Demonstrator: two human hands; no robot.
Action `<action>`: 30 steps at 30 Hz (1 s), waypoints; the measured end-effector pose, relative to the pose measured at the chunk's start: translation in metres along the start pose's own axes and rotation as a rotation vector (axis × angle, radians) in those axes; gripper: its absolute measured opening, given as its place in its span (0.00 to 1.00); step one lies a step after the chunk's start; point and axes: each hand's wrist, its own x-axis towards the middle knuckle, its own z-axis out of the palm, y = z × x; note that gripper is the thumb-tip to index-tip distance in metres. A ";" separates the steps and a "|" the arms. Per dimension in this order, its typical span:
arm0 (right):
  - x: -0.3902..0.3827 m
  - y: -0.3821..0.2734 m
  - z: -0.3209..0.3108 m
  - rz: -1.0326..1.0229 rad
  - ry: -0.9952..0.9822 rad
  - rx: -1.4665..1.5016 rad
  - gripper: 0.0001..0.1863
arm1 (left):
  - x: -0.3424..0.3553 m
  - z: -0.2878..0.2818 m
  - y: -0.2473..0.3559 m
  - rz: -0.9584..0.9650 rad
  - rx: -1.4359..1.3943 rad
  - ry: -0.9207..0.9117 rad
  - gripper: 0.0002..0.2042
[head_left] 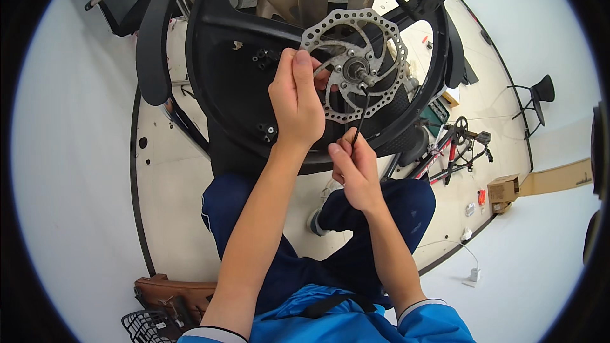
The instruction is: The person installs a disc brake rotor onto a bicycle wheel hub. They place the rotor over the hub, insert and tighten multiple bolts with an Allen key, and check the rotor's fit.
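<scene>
Gripping the disc [341, 67] by its left rim, the left hand [295, 101] is hiding some fingertips behind it; the right hand [357, 168] is pinching a hex key [361, 117] near the hub [356, 71]. The disc is sitting inside the wheel [196, 82], which is covering much of the chair [154, 51]. Beyond the chair's right edge, a bike frame [452, 155] is lying near a box [504, 188]. The wheel's far rim is running out of view; I cannot tell whether the key's tip is seating.

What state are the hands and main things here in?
Left hand: gripping the brake disc
Right hand: closed around the hex key
Brake disc: sitting around the hub
Hex key: tip at a disc bolt
Black wheel: disc side facing up
Bicycle frame: lying on the floor
</scene>
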 end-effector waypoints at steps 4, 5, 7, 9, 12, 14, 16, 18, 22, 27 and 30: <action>0.001 -0.015 -0.013 0.037 0.006 0.206 0.16 | -0.001 -0.008 -0.003 -0.053 -0.048 -0.020 0.19; 0.003 -0.016 -0.017 0.049 0.002 0.253 0.17 | 0.000 -0.010 -0.003 -0.067 -0.059 -0.026 0.19; 0.004 -0.020 -0.024 0.051 -0.050 0.214 0.20 | -0.001 -0.009 -0.001 -0.118 -0.139 -0.031 0.19; 0.005 -0.022 -0.028 0.078 -0.082 0.167 0.20 | -0.002 -0.007 0.002 -0.162 -0.200 -0.034 0.20; 0.010 -0.026 -0.043 0.096 -0.098 0.079 0.22 | -0.005 -0.006 0.006 -0.200 -0.230 -0.036 0.19; 0.015 -0.036 -0.059 0.136 -0.197 0.022 0.23 | -0.005 -0.005 0.010 -0.199 -0.210 -0.034 0.18; 0.017 -0.042 -0.062 0.146 -0.245 -0.060 0.25 | -0.006 -0.008 0.008 -0.180 -0.208 -0.051 0.16; 0.017 -0.044 -0.059 0.140 -0.231 -0.121 0.25 | -0.007 -0.006 0.008 -0.191 -0.228 -0.036 0.15; 0.005 -0.025 -0.026 0.091 -0.134 -0.131 0.24 | -0.010 0.004 0.002 -0.208 -0.218 0.022 0.15; 0.015 -0.038 -0.048 -0.021 -0.268 -0.490 0.23 | -0.010 0.002 -0.001 -0.159 -0.043 0.092 0.17; 0.023 -0.050 -0.093 -0.065 -0.011 -0.655 0.24 | -0.008 0.006 0.005 -0.165 -0.024 0.104 0.17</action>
